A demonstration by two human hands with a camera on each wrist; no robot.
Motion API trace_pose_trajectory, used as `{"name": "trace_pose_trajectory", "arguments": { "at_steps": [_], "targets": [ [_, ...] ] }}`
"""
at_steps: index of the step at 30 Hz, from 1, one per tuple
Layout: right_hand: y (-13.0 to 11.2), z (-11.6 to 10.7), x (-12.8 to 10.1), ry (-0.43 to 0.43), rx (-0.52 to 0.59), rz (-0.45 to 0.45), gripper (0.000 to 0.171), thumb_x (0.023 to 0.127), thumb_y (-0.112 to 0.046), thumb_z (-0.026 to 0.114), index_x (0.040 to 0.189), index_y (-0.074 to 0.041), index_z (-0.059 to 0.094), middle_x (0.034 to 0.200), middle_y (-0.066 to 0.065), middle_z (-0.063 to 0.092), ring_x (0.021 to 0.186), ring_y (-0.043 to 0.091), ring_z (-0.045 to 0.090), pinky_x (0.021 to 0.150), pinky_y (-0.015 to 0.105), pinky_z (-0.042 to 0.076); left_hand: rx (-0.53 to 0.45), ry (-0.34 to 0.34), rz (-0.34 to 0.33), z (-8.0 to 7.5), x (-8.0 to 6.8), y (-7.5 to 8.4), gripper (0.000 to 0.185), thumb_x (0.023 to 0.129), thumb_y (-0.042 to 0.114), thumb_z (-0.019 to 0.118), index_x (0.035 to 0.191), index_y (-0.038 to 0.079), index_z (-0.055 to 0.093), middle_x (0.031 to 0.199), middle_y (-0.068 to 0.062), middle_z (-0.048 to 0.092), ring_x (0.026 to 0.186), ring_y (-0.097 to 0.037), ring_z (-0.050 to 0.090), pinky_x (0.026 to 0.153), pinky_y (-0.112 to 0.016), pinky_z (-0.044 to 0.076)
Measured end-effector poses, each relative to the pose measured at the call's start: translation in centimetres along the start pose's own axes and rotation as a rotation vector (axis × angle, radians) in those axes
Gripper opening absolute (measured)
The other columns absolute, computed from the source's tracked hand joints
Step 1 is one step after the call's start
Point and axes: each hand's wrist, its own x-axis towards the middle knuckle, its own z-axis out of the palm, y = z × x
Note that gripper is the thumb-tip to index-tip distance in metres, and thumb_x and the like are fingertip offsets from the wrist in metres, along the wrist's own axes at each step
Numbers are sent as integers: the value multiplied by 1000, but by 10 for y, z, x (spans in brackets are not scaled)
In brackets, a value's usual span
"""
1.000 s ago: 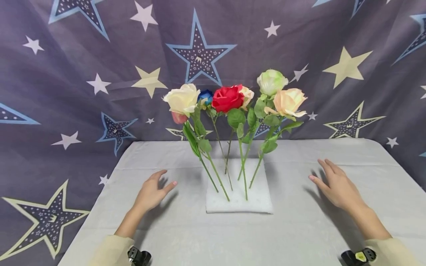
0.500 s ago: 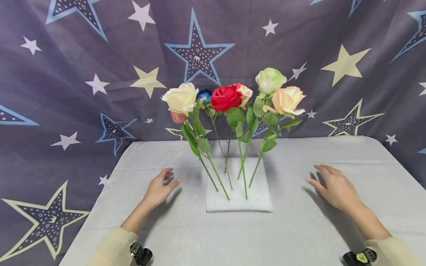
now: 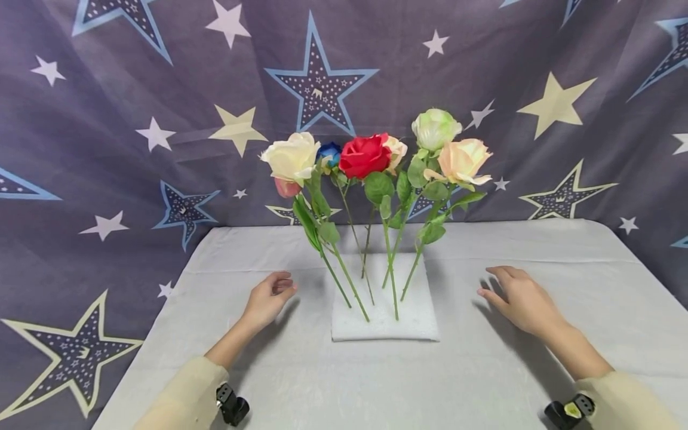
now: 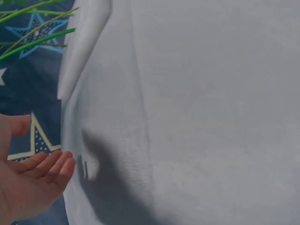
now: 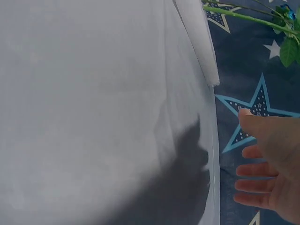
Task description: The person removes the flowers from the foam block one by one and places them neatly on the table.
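Note:
Several roses on long stems stand in a white foam slab (image 3: 355, 332) at the table's middle. Among them are a cream rose (image 3: 292, 157), a red rose (image 3: 365, 156), a pale green rose (image 3: 436, 128), a peach rose (image 3: 464, 161), a blue rose (image 3: 329, 153) and a pink bloom (image 3: 287, 187) partly hidden under the cream one. My left hand (image 3: 267, 301) hovers left of the slab, fingers loosely bent, holding nothing. Right of the slab is my right hand (image 3: 527, 303), likewise holding nothing, thumb apart from the fingers. Both wrist views show bare palms and loosely bent fingers.
A light grey cloth (image 3: 462, 382) covers the table. Behind it hangs a dark curtain (image 3: 376, 36) printed with stars. Black wrist cameras (image 3: 232, 405) sit at both beige sleeves (image 3: 185, 394). Green stems (image 4: 37, 42) reach into the left wrist view's upper corner.
My left hand has moved right, toward the slab, its fingers bending more. My right hand has shifted left toward the slab. The roses stand as before, and the head view has shifted slightly.

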Motion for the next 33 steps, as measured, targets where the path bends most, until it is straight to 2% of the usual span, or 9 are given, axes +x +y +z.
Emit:
{"name": "trace_pose_trajectory", "arguments": {
  "at_steps": [13, 19, 24, 28, 33],
  "targets": [
    [-23, 12, 10, -18, 104, -55, 40, 90, -23, 66, 120, 4, 60, 117, 24, 65, 111, 42, 60, 96, 56, 49, -25, -18, 36, 16, 1, 10, 37, 91, 17, 61, 122, -2, 59, 114, -18, 69, 106, -31, 66, 90, -39, 57],
    [-35, 18, 14, -48, 152, -66, 38, 91, -22, 65, 119, 3, 62, 116, 21, 66, 111, 40, 61, 96, 54, 51, -56, -36, 11, 24, 1, 12, 37, 90, 16, 60, 121, -4, 60, 110, -18, 69, 98, -27, 67, 80, -29, 57],
    [-45, 24, 15, -51, 191, -88, 34, 90, -19, 67, 116, 1, 64, 114, 18, 68, 109, 37, 63, 93, 52, 53, -109, -37, -2, 32, 2, 16, 35, 89, 13, 61, 118, -6, 61, 106, -20, 70, 86, -19, 66, 69, -19, 53],
    [-52, 30, 16, -58, 221, -96, 33, 89, -18, 67, 115, 2, 64, 113, 18, 68, 108, 36, 64, 94, 51, 53, -141, -41, 12, 40, 5, 19, 32, 88, 9, 61, 115, -8, 62, 102, -20, 70, 81, -14, 65, 66, -18, 52],
    [-58, 36, 17, -45, 250, -110, 33, 87, -16, 68, 112, 5, 65, 110, 19, 69, 105, 36, 65, 92, 50, 54, -124, -34, 32, 47, 7, 24, 31, 86, 9, 63, 112, -8, 63, 98, -19, 71, 80, -13, 65, 66, -19, 52]
  ]
}}
